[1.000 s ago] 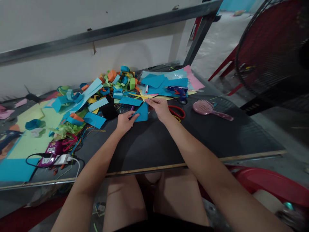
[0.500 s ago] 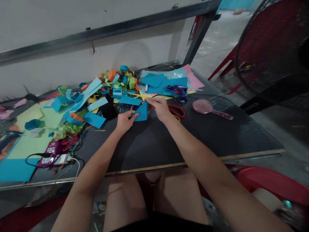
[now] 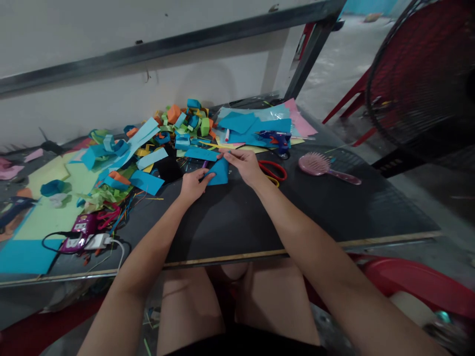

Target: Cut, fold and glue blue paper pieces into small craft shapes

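The left hand (image 3: 193,187) grasped a blue paper piece (image 3: 220,173) at its left side; the right hand (image 3: 243,164) pinched its upper corner between the fingers. The piece was positioned over the worktop (image 3: 230,222). A hairbrush (image 3: 315,164) lay farther right; a glue gun (image 3: 278,141) lay beyond.

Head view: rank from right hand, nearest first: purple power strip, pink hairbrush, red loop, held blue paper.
1. Held blue paper: at the right hand's fingertips.
2. Red loop: just right of that hand.
3. Pink hairbrush: farther right.
4. Purple power strip: far left, toward the table's front edge.
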The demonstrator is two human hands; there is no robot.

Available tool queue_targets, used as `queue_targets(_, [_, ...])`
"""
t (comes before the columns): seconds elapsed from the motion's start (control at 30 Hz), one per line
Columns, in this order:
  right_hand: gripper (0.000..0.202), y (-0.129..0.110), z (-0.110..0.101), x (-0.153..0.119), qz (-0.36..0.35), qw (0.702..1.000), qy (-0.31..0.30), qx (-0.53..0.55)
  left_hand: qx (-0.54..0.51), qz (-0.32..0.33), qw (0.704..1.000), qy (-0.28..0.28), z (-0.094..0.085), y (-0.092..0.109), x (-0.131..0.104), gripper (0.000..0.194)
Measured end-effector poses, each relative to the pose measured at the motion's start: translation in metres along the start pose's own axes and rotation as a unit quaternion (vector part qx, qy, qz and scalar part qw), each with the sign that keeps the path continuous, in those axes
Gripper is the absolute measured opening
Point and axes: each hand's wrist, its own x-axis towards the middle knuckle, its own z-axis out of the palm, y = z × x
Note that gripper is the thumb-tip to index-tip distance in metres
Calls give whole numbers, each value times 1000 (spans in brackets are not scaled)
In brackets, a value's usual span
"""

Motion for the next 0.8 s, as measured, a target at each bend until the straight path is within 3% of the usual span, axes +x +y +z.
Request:
queue_targets(0.13, [54, 0, -1, 1, 74, 996, -37, -16, 12, 5, 1000, 2, -1, 2, -1, 29])
queue_targets(0.2, [55, 3, -2, 2, 94, 994, -46, -44, 19, 5, 1000, 4, -2, 3, -1, 29])
queue_targets(0.47, [49, 3, -4, 1, 40, 990, -23, -130, -22, -9, 1000, 6, 0, -6, 4, 28])
queue_targets(0.67, [49, 5, -2, 1, 15, 993, -7, -114, -15, -7, 1000, 8, -1, -11, 6, 29])
queue_targets(0.8, [39, 8, -1, 2, 16, 995, 43, -86, -11, -1, 1000, 14, 0, -9, 5, 29])
